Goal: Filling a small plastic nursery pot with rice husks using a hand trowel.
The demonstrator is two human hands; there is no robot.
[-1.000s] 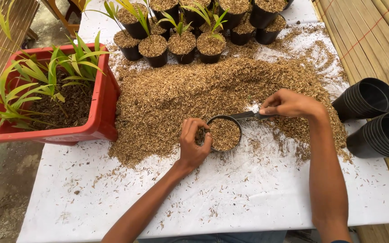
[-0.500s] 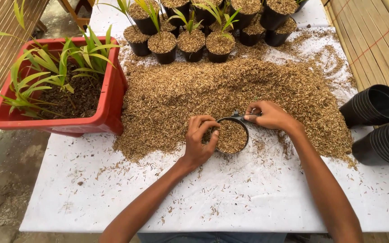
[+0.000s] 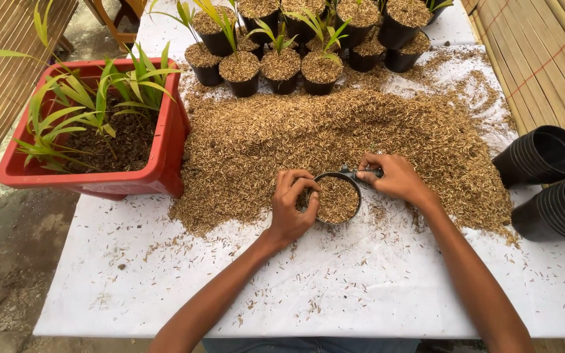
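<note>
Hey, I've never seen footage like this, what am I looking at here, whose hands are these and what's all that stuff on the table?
No machine here: a camera worn on a person's head looks down at their own two bare hands. The left hand curls around a small black pot filled with husks. The right hand has its grip on a small metal tool at the pot's rim. A big heap of brown husks covers the white table. Behind stand filled pots, some with seedlings. A red planter sits left; stacked empty black pots lie right.

No packages, labels, signs or screens visible anywhere in view.
</note>
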